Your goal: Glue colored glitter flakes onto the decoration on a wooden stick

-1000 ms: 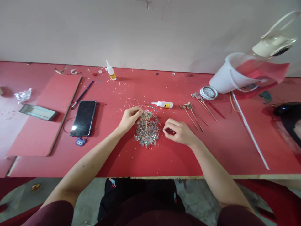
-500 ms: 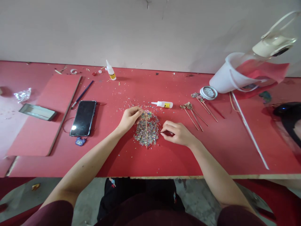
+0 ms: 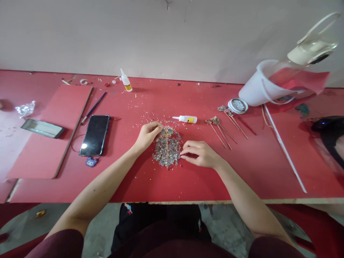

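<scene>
My left hand (image 3: 149, 135) is closed in a pinch on the flower-like head of a hairpin (image 3: 167, 150). The hairpin's thin metal stem points down toward me, over a pile of shiny shell-like flakes (image 3: 160, 154). At the right edge of that pile is my right hand (image 3: 199, 153), its fingers bent and thumb and forefinger tips close together. Whatever lies between those tips is too small to make out. Just beyond the pile, a small glue bottle (image 3: 185, 119) lies on its side.
Several finished-looking hairpins (image 3: 216, 123) lie to the right, by a round tub of white beads (image 3: 238, 105) and a white bucket (image 3: 252, 86). On the left are a phone (image 3: 94, 135), a brush (image 3: 94, 107) and a red board (image 3: 67, 114). Another glue bottle (image 3: 126, 82) stands near the wall.
My right hand has shifted slightly left, its fingertips now at the edge of the flake pile. My left hand and the hairpin have stayed in place.
</scene>
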A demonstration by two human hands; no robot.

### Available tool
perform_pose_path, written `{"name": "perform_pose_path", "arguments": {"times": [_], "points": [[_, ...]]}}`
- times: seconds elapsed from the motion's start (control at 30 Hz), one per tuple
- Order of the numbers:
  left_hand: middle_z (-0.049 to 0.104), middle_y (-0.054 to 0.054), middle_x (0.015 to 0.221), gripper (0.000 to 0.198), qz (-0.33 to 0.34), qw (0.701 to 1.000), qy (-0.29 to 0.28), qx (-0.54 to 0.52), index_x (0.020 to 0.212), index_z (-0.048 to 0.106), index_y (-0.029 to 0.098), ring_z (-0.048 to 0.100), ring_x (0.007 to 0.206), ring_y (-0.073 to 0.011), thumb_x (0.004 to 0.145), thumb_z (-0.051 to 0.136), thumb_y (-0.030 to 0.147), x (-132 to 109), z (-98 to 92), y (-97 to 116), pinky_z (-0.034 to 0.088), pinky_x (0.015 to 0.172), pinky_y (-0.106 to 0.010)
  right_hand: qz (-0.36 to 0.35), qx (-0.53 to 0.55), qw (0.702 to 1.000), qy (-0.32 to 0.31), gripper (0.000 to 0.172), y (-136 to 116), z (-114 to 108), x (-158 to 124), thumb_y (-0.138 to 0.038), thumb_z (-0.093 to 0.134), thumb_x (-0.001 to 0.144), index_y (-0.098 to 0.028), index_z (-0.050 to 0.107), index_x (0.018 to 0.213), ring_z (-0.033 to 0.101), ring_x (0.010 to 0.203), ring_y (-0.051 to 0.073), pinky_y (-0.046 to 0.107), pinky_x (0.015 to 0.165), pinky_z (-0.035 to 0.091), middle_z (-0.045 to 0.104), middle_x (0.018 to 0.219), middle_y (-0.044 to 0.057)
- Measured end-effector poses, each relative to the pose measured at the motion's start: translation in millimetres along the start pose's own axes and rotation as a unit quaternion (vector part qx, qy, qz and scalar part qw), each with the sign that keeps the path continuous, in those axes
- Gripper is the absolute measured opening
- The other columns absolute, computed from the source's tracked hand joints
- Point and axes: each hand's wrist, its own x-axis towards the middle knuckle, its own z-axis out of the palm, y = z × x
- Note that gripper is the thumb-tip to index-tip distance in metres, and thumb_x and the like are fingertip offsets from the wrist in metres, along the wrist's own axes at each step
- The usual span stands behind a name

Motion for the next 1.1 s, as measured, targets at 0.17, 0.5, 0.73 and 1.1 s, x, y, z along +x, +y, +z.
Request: {"name": "perform_pose_path", "arguments": {"times": [0.17, 0.5, 0.73, 1.1], "points": [[0.051, 0.005, 0.049, 0.02, -0.001, 1.0, 0.0, -0.001, 0.075, 0.058, 0.016, 0.042, 0.037, -0.0042, 0.086, 0.054, 0.031, 0, -0.7, -1, 0.03, 0.038, -0.017, 0.025, -0.022, 0.999, 0.039, 0.015, 3, 4, 1, -0.028, 0.057, 0.093, -0.021, 0.07, 0.097, 0.061, 0.081, 0.013, 0.027, 0.073, 0.049, 0.065, 0.091, 0.004], [0.051, 0.005, 0.049, 0.02, 0.004, 1.0, 0.001, -0.002, 0.075, 0.058, 0.015, 0.042, 0.037, -0.0042, 0.086, 0.054, 0.032, 1, -0.4, -1, 0.03, 0.038, -0.017, 0.006, -0.002, 1.0, 0.028, 0.015, 0, 7, 2, -0.029, 0.059, 0.092, -0.023, 0.072, 0.096, 0.06, 0.082, 0.013, 0.028, 0.075, 0.049, 0.064, 0.092, 0.004], [0.051, 0.005, 0.049, 0.02, 0.002, 1.0, 0.001, 0.0, 0.075, 0.058, 0.015, 0.042, 0.037, -0.0041, 0.086, 0.054, 0.032, 0, -0.2, -2, 0.03, 0.038, -0.017, -0.05, -0.011, 0.999, 0.01, 0.015, -2, 12, 3, -0.03, 0.059, 0.092, -0.024, 0.072, 0.095, 0.057, 0.084, 0.014, 0.028, 0.074, 0.049, 0.063, 0.091, 0.004], [0.05, 0.005, 0.049, 0.022, 0.004, 1.0, 0.002, 0.008, 0.073, 0.057, 0.016, 0.042, 0.038, -0.0046, 0.086, 0.054, 0.034, 1, -0.1, 0, 0.031, 0.039, -0.017, -0.059, -0.031, 0.997, 0.028, 0.015, -6, 17, 7, -0.029, 0.057, 0.093, -0.022, 0.07, 0.094, 0.055, 0.084, 0.015, 0.029, 0.073, 0.049, 0.064, 0.088, 0.005]]}}
